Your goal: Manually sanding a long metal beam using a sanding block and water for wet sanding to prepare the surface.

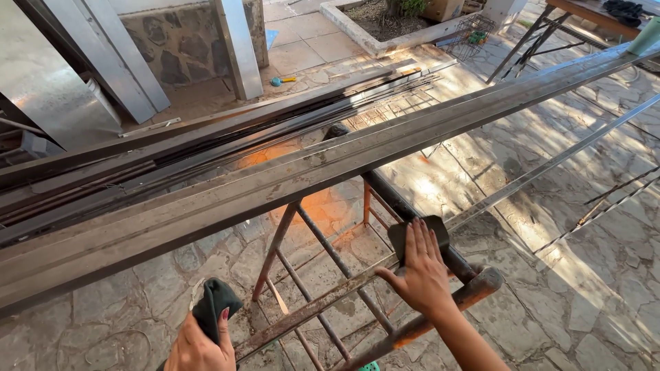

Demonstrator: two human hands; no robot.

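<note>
My right hand (pixel 421 271) lies flat with fingers together, pressing a dark abrasive pad (pixel 416 233) onto a thin steel bar (pixel 536 170) that runs from the lower left up to the right. The bar rests on a rusty metal trestle (pixel 323 261). My left hand (pixel 199 347) at the bottom edge grips a dark green cloth (pixel 216 302), close to the lower end of the same bar.
Long steel profiles (pixel 289 175) lie across the trestle in front of me. More bars and rods (pixel 227 130) are stacked on the stone paving behind. A metal sheet (pixel 48 82) leans at the left. A wire basket (pixel 471 34) and a table (pixel 584 10) stand far right.
</note>
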